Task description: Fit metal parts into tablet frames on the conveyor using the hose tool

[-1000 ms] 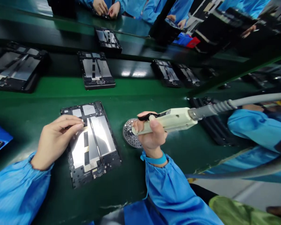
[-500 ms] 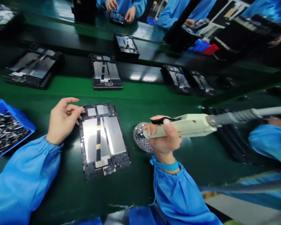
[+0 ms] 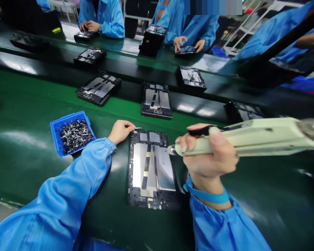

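An opened tablet (image 3: 166,169) lies on the green bench with its silver battery panels and black frame facing up. At its top left corner, my left hand (image 3: 119,132) pinches a small, thin, light-coloured piece (image 3: 137,128). I cannot make out exactly what that piece is. My right hand (image 3: 211,158) is wrapped around a pale green electric screwdriver (image 3: 264,136), thumb on top. Its metal tip (image 3: 172,150) points left, by the tablet's upper right edge; whether it touches is unclear.
A blue bin (image 3: 57,139) of small dark parts stands left of my left forearm. Beyond the tablet, more opened tablets (image 3: 157,101) (image 3: 99,88) lie along the line. Across the bench, co-workers' hands (image 3: 180,43) handle devices. The screwdriver's cable end runs off right.
The view has swung left, showing the whole parts bin. My right hand has lifted the screwdriver from the round screw dish toward the tablet. My left fingers have drawn together at the corner.
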Tool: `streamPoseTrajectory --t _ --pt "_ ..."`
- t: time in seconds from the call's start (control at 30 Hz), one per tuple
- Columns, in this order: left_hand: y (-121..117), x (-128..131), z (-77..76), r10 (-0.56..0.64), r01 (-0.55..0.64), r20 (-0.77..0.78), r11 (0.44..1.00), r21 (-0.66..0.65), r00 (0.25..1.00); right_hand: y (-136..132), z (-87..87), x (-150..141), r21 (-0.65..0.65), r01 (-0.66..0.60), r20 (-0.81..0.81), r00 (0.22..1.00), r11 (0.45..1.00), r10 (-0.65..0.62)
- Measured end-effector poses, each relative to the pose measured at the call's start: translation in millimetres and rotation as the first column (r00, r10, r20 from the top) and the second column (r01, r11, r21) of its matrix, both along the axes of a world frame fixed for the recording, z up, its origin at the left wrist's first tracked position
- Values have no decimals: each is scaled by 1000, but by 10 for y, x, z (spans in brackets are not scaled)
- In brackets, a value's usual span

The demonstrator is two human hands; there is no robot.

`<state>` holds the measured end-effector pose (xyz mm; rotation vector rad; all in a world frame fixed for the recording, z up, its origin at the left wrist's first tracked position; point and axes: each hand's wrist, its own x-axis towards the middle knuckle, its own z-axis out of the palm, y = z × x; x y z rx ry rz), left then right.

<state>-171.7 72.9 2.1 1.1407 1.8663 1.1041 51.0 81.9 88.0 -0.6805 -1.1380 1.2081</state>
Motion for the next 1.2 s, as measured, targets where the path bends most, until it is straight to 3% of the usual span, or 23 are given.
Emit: streamPoseTrajectory --t 0.23,0.5,0.93,1.2 --pt "22 -63 -12 -82 82 18 997 -9 996 195 -105 -626 -8 -61 -26 998 998 61" --pt "21 -80 -70 -87 83 -92 996 -42 992 316 -206 -1020 -46 -103 -47 994 994 100" --pt "-16 -20 -93 -84 82 -15 992 -95 996 432 -392 -1298 -59 -121 20 992 991 122" --pt "-5 -23 -92 -68 73 60 993 -94 996 410 -379 -1326 -87 -123 14 992 989 125"
